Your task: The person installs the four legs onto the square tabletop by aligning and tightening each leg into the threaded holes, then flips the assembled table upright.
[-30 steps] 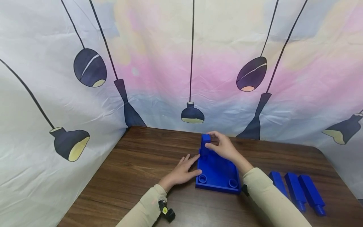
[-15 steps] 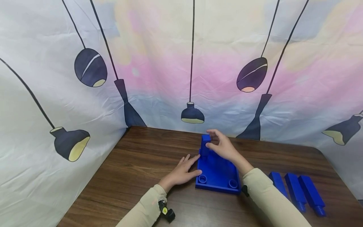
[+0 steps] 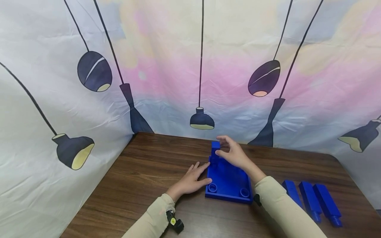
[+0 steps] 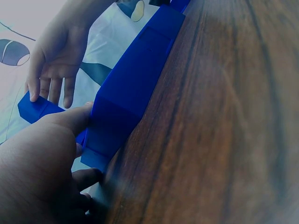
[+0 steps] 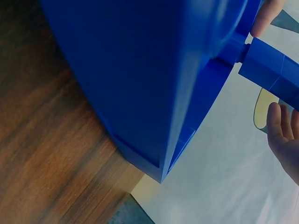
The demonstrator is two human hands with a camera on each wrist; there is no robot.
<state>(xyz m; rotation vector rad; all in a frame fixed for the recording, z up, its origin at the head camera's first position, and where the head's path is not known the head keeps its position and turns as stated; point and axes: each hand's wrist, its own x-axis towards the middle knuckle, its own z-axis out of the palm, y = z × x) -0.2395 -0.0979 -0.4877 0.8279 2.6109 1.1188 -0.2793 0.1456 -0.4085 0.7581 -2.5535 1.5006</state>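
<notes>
A square blue leg (image 3: 215, 152) stands upright at the back left corner of a blue tray-like tabletop (image 3: 227, 180) lying on the table. My right hand (image 3: 235, 155) holds the leg between thumb and fingers; in the left wrist view the thumb lies against the leg and the fingers hang behind it. Its narrow peg (image 5: 241, 53) meets the corner socket in the right wrist view. My left hand (image 3: 191, 179) rests, fingers spread, against the tabletop's left rim. Round sockets (image 3: 244, 192) show at both front corners. My right hand hides the back right corner.
Several more blue legs (image 3: 327, 201) lie side by side on the wooden table (image 3: 143, 185), right of the tabletop and partly behind my right sleeve (image 3: 282, 201). A hanging cloth (image 3: 166, 109) printed with lamps stands behind the table's far edge.
The upright leg has turned a little in its corner, its visible top narrower now. My right fingers have lifted slightly. The left hand and the tabletop have not moved.
</notes>
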